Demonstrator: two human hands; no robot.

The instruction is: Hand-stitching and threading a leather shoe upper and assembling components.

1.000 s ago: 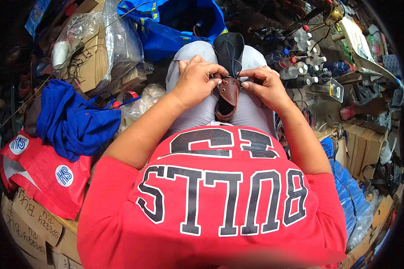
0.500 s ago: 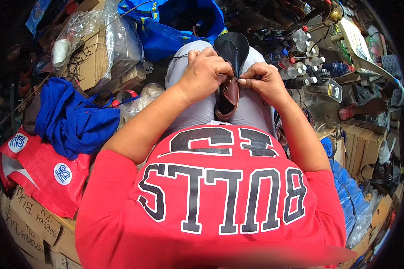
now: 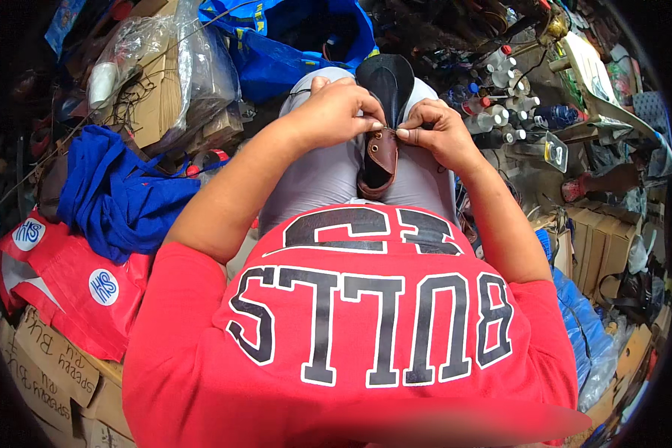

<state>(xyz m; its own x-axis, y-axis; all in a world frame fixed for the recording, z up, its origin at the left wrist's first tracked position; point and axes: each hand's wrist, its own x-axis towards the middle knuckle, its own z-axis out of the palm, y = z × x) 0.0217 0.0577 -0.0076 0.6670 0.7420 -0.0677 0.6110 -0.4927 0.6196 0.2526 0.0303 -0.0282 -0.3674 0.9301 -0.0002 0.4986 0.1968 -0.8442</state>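
Observation:
A shoe with a brown leather side (image 3: 384,152), metal eyelets and a black leather front part (image 3: 384,78) rests between my thighs, its opening toward me. My left hand (image 3: 340,113) is over its left edge, thumb and fingers pinched together close to the eyelets. From the other side my right hand (image 3: 439,133) pinches at the same spot, its fingertips almost meeting the left ones. Both seem to grip a thin dark lace, mostly hidden by the fingers; a thin dark strand (image 3: 300,92) also shows beside my left hand.
Beyond my knees sits an open blue bag (image 3: 276,63). Several plastic bottles (image 3: 500,101) lie at the right, near cardboard pieces (image 3: 601,243). To my left are a blue cloth (image 3: 119,190), a red bag (image 3: 82,299) and plastic-wrapped cardboard (image 3: 164,104).
My left hand has turned slightly and its fingertips have shifted up off the eyelets, showing them more clearly. The right hand and the shoe have hardly moved.

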